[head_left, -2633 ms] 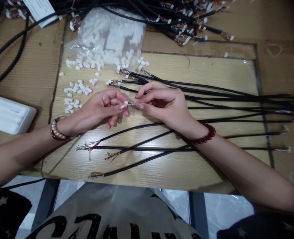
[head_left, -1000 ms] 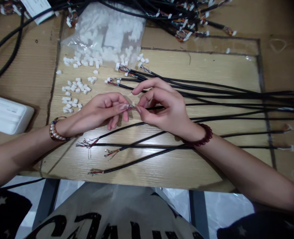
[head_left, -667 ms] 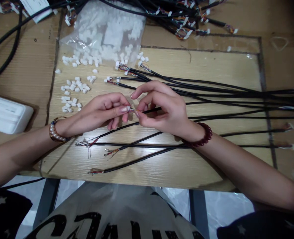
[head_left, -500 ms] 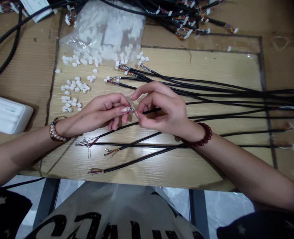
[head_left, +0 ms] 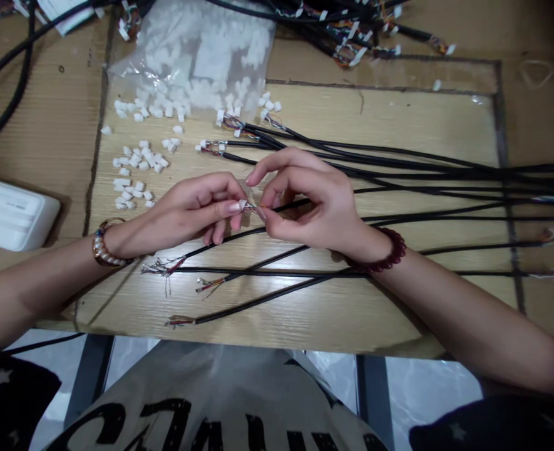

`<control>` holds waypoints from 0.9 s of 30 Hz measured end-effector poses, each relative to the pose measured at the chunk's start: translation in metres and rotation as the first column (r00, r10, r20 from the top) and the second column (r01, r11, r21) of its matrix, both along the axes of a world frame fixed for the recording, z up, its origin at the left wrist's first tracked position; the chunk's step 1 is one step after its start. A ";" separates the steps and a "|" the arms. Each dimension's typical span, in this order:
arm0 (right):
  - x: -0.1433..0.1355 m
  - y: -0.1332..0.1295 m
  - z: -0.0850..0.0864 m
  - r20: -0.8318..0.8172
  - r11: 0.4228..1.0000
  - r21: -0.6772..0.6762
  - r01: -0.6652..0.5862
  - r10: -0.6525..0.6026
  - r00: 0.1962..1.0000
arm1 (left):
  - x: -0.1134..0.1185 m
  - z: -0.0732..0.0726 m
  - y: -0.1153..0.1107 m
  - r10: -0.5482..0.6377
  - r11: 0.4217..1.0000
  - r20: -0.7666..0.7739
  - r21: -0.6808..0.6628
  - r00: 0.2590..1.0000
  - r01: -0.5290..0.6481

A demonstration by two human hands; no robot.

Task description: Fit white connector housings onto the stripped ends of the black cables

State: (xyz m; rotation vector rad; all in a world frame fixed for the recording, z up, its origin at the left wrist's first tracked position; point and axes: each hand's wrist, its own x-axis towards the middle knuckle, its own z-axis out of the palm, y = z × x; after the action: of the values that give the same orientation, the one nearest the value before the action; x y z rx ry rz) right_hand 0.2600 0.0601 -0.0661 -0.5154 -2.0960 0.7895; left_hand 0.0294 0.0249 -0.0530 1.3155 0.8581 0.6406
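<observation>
Between thumb and index finger, my left hand [head_left: 204, 207] pinches a small white connector [head_left: 243, 205]. Thin coloured wires [head_left: 253, 208] run from it to my right hand [head_left: 307, 200], whose thumb and index fingertip close on them. Behind those fingers the black cable [head_left: 293, 205] of these wires leads off to the right. Below my hands lie several black cables [head_left: 258, 274] with bare, fanned wire ends [head_left: 164, 268]. Above them, other cables [head_left: 365, 148] end in white connectors [head_left: 220, 117].
Loose white connectors [head_left: 149, 158] lie in small groups left of the cables. A clear plastic bag [head_left: 211, 56] of connectors sits behind them. More cables [head_left: 352, 31] are heaped at the back, and a white box-shaped device [head_left: 14, 213] stands at the left.
My right hand has shifted slightly right, and more of the wires shows between my hands. My left hand keeps its pinch on the connector. The whole view has shifted slightly.
</observation>
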 end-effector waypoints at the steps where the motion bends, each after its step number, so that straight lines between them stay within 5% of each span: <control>1: 0.000 0.001 0.000 0.005 1.000 -0.016 -0.004 0.004 1.000 | 0.000 0.000 0.000 0.009 1.000 -0.001 0.002 1.000 -0.009; 6: 0.000 0.002 -0.001 -0.011 0.995 -0.101 0.022 -0.024 1.000 | 0.003 0.003 -0.001 0.073 0.997 -0.016 0.003 0.997 -0.073; 21: -0.003 -0.002 -0.005 0.050 0.997 0.042 0.063 -0.065 0.997 | 0.004 0.009 -0.003 0.266 0.954 -0.039 0.157 0.963 -0.257; 27: -0.005 -0.001 -0.006 0.018 0.983 -0.180 0.036 -0.034 0.999 | 0.007 0.005 -0.003 0.310 0.929 -0.023 0.218 0.950 -0.298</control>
State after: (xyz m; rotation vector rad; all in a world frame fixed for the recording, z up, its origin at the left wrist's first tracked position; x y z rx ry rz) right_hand 0.2550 0.0596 -0.0717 -0.6553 -2.0337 0.9634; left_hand 0.0363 0.0217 -0.0482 1.4087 1.0764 0.9639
